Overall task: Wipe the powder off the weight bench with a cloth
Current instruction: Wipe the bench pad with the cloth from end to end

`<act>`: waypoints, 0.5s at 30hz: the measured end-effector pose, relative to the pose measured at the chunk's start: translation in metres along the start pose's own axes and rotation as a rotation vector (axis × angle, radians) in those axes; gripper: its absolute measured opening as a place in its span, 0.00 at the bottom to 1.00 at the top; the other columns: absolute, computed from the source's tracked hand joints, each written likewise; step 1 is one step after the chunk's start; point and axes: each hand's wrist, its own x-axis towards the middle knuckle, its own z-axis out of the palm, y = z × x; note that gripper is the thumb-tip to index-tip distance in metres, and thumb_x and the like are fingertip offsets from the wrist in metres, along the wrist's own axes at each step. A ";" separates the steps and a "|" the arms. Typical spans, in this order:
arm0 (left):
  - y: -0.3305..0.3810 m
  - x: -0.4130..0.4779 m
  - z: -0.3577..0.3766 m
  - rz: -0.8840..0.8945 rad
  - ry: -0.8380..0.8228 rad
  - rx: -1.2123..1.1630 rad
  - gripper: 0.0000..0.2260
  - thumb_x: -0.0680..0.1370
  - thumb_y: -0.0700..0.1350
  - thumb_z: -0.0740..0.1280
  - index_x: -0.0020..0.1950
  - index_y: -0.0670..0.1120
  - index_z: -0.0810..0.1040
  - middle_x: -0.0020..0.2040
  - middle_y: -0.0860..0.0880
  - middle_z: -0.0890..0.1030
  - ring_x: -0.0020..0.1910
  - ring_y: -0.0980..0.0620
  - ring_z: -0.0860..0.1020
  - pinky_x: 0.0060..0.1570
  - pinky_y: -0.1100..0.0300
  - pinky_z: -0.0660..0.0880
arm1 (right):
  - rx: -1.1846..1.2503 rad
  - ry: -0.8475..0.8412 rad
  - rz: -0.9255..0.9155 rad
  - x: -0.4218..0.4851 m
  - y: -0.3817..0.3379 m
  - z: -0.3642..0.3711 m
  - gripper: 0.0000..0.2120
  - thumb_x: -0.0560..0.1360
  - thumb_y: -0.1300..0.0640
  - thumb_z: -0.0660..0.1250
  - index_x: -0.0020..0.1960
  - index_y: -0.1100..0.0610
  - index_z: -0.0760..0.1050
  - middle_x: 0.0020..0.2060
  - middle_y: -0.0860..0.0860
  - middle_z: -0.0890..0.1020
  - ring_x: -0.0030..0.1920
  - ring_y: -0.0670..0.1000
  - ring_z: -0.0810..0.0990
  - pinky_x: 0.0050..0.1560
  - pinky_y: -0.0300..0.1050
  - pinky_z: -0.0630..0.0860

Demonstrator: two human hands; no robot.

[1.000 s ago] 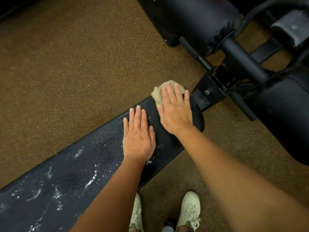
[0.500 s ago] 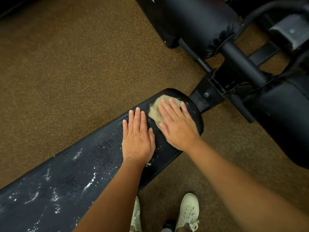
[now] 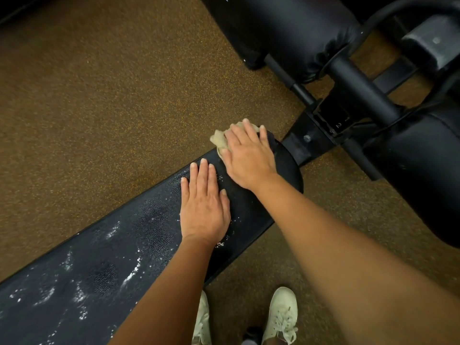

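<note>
Shifted to the bench (image 3: pixel 154 232) edge, cloth (image 3: pixel 221 140) lies under right fingers (image 3: pixel 239 135)

Dim, warm light tints the whole frame brown-orange. The bench (image 3: pixel 139 245) gives a soft sheen on its pebbled top, no hard glare. Shadows are faint and diffuse. The forearm (image 3: pixel 373 282) at 4 o'clock is soft with blur. Straight edges bow toward the corners, wide-angle style.

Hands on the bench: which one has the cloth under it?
The right hand, pressed flat on the tan cloth at the bench pad's far end. The left hand lies bare on the powdered pad beside it.
</note>
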 end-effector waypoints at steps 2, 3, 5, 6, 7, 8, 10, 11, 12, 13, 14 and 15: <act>0.000 0.000 0.000 0.002 0.007 0.005 0.28 0.80 0.52 0.42 0.77 0.40 0.50 0.79 0.44 0.49 0.78 0.45 0.43 0.75 0.45 0.46 | -0.019 -0.070 -0.056 0.019 -0.009 -0.004 0.22 0.80 0.48 0.50 0.67 0.56 0.70 0.67 0.53 0.72 0.73 0.56 0.60 0.74 0.62 0.47; 0.000 0.000 0.000 0.004 0.008 0.006 0.28 0.80 0.52 0.43 0.77 0.40 0.50 0.79 0.43 0.49 0.78 0.45 0.44 0.75 0.45 0.46 | -0.027 -0.087 -0.099 0.023 -0.012 -0.004 0.21 0.80 0.48 0.50 0.66 0.56 0.72 0.65 0.53 0.74 0.71 0.56 0.62 0.74 0.62 0.47; 0.000 0.000 0.000 0.003 0.011 0.003 0.28 0.80 0.52 0.43 0.77 0.40 0.51 0.79 0.44 0.49 0.78 0.45 0.44 0.75 0.46 0.45 | -0.038 -0.062 -0.117 0.022 -0.006 -0.002 0.20 0.80 0.47 0.50 0.63 0.55 0.72 0.62 0.53 0.75 0.68 0.56 0.66 0.73 0.63 0.49; 0.000 0.000 0.000 0.004 0.014 0.000 0.28 0.80 0.52 0.44 0.77 0.40 0.52 0.79 0.43 0.50 0.78 0.45 0.44 0.75 0.46 0.45 | -0.047 -0.023 -0.065 0.020 0.002 -0.001 0.21 0.80 0.46 0.49 0.63 0.55 0.72 0.61 0.53 0.75 0.67 0.56 0.67 0.72 0.63 0.52; 0.000 0.000 0.000 0.007 0.016 -0.005 0.28 0.80 0.52 0.44 0.77 0.40 0.52 0.79 0.43 0.50 0.78 0.45 0.44 0.75 0.46 0.45 | -0.053 0.017 0.031 0.017 0.011 0.000 0.21 0.80 0.45 0.49 0.63 0.55 0.71 0.60 0.54 0.75 0.65 0.57 0.68 0.71 0.63 0.55; 0.000 0.000 0.000 0.009 0.017 -0.009 0.28 0.80 0.52 0.44 0.77 0.40 0.52 0.79 0.44 0.50 0.78 0.45 0.44 0.75 0.46 0.45 | -0.045 0.047 0.157 0.015 0.019 0.001 0.22 0.80 0.44 0.48 0.64 0.56 0.70 0.60 0.55 0.75 0.64 0.58 0.69 0.68 0.63 0.59; 0.000 0.000 -0.001 0.010 0.014 -0.013 0.28 0.80 0.52 0.44 0.77 0.40 0.52 0.79 0.44 0.50 0.78 0.45 0.44 0.75 0.46 0.45 | 0.009 0.037 0.424 0.011 0.026 0.000 0.23 0.80 0.43 0.48 0.64 0.57 0.69 0.61 0.57 0.75 0.63 0.59 0.70 0.63 0.62 0.63; -0.001 -0.001 -0.001 0.009 0.015 -0.013 0.28 0.81 0.52 0.44 0.77 0.40 0.53 0.79 0.43 0.50 0.78 0.45 0.44 0.75 0.45 0.46 | 0.042 0.010 0.525 0.012 0.026 -0.002 0.24 0.80 0.43 0.48 0.64 0.58 0.69 0.61 0.58 0.74 0.63 0.59 0.70 0.61 0.61 0.64; -0.001 -0.001 -0.001 0.008 0.019 -0.012 0.28 0.80 0.52 0.45 0.77 0.40 0.53 0.79 0.43 0.51 0.78 0.45 0.45 0.75 0.45 0.47 | 0.057 -0.014 0.585 0.014 0.023 -0.004 0.23 0.80 0.43 0.48 0.64 0.58 0.69 0.62 0.58 0.73 0.63 0.59 0.69 0.59 0.61 0.64; 0.000 -0.001 -0.001 0.007 0.019 -0.010 0.28 0.80 0.52 0.45 0.77 0.39 0.53 0.79 0.43 0.51 0.78 0.44 0.45 0.75 0.44 0.47 | 0.052 -0.025 0.590 0.018 0.019 -0.008 0.23 0.80 0.44 0.48 0.65 0.58 0.69 0.63 0.58 0.73 0.63 0.59 0.68 0.59 0.60 0.63; 0.000 -0.001 -0.001 0.006 0.016 -0.008 0.28 0.80 0.52 0.45 0.77 0.39 0.54 0.79 0.43 0.51 0.78 0.44 0.46 0.75 0.44 0.48 | 0.024 -0.024 0.525 0.022 0.013 -0.010 0.23 0.81 0.45 0.48 0.65 0.58 0.69 0.63 0.58 0.73 0.63 0.59 0.68 0.59 0.61 0.63; 0.000 -0.001 -0.001 0.006 0.012 -0.006 0.28 0.80 0.52 0.44 0.77 0.39 0.54 0.79 0.43 0.51 0.78 0.44 0.46 0.75 0.44 0.48 | -0.010 -0.017 0.390 0.027 0.006 -0.010 0.22 0.81 0.46 0.48 0.65 0.58 0.69 0.63 0.57 0.73 0.63 0.59 0.68 0.61 0.61 0.62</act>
